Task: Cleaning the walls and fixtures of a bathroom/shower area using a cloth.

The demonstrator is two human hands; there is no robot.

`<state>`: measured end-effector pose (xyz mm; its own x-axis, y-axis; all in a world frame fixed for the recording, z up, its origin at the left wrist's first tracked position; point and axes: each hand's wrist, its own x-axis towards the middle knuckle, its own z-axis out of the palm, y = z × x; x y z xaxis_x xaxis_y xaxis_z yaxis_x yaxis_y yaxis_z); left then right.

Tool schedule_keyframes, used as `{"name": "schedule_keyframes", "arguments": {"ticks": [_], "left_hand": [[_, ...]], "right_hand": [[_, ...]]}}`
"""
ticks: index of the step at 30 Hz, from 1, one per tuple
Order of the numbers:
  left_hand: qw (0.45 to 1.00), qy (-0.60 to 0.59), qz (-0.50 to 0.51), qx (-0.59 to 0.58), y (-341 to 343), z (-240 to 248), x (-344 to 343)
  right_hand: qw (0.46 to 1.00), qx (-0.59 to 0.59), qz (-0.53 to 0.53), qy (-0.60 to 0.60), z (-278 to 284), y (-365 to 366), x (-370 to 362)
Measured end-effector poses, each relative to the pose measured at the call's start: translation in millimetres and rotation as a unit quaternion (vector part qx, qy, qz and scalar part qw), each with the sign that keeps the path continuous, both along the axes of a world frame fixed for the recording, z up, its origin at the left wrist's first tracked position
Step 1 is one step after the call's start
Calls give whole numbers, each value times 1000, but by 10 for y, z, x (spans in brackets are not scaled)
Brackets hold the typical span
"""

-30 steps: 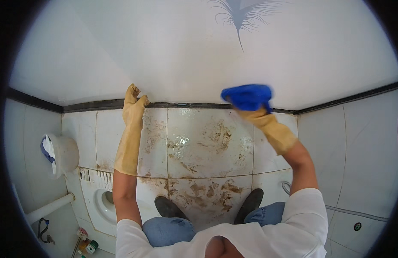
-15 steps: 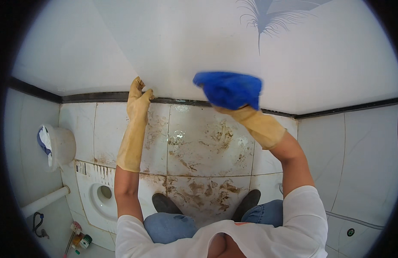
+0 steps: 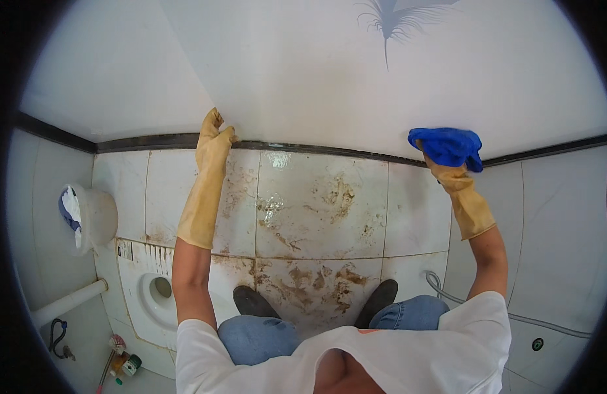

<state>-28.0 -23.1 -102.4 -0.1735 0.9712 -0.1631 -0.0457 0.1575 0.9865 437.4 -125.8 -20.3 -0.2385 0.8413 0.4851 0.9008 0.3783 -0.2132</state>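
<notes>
In the head view, a yellow-gloved right hand (image 3: 446,173) grasps a bunched blue cloth (image 3: 451,146) at the white wall (image 3: 284,79), by its dark strip (image 3: 303,148); the left hand (image 3: 215,138) curls beside the same strip, though whether that grip holds anything cannot be told.

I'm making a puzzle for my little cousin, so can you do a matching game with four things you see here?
Things:
1. Cloth
2. Bucket
3. Hose
4. Feather picture

Clues:
A. Thin and bendy, lower right
B. Top of the view
C. Bright blue, in the right hand
D. Whitish, far left

Right pairs: 1-C, 2-D, 3-A, 4-B
</notes>
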Motion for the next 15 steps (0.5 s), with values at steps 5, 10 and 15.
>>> {"name": "schedule_keyframes", "arguments": {"ticks": [5,10,15], "left_hand": [[1000,-14,-9,4,-30,7,32],[1000,7,8,8,-32,28,126],[1000,-7,20,8,13,-91,106]], "right_hand": [[995,-16,35,87,-284,340,-731],[978,-48,197,50,-534,924,-2042],[740,-220,354,528,-929,945,-1842]]}}
